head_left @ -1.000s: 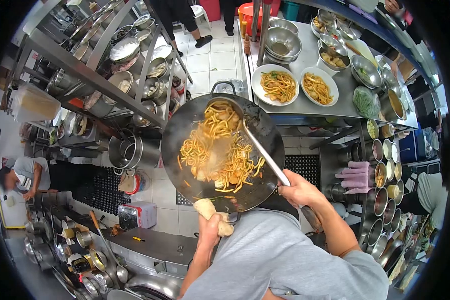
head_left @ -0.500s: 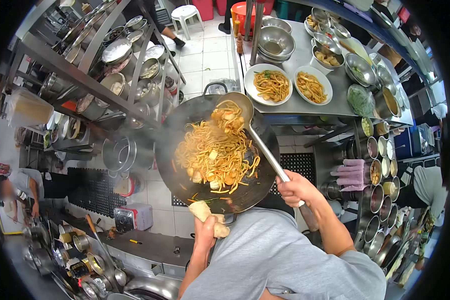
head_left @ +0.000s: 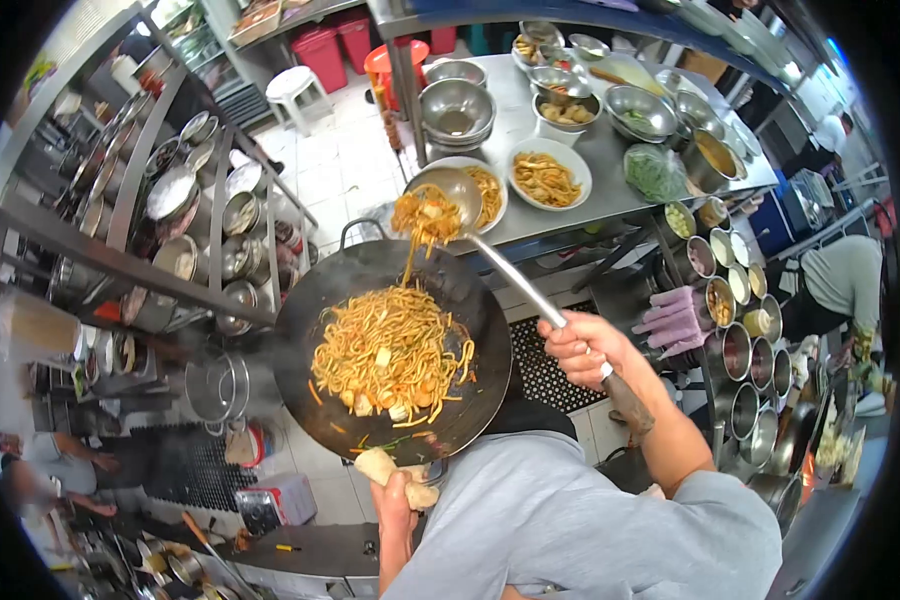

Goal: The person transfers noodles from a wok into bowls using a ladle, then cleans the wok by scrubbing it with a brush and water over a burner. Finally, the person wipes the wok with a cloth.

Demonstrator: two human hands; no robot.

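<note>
In the tiled kitchen, the right hand (head_left: 585, 350) is closed around the ladle (head_left: 518, 276), its noodles (head_left: 425, 216) dangling above the wok (head_left: 490, 395); the left hand (head_left: 394, 497) grips a cloth (head_left: 378, 467) at the rim. A tilt of the ladle could drop strands outside, and a slipping cloth could burn fingers

White stool (head_left: 296, 92) — red bins (head_left: 332, 50) behind.

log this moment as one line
left hand holds cloth at near rim of wok | right hand holds ladle with noodles by far rim | more noodles inside
</note>
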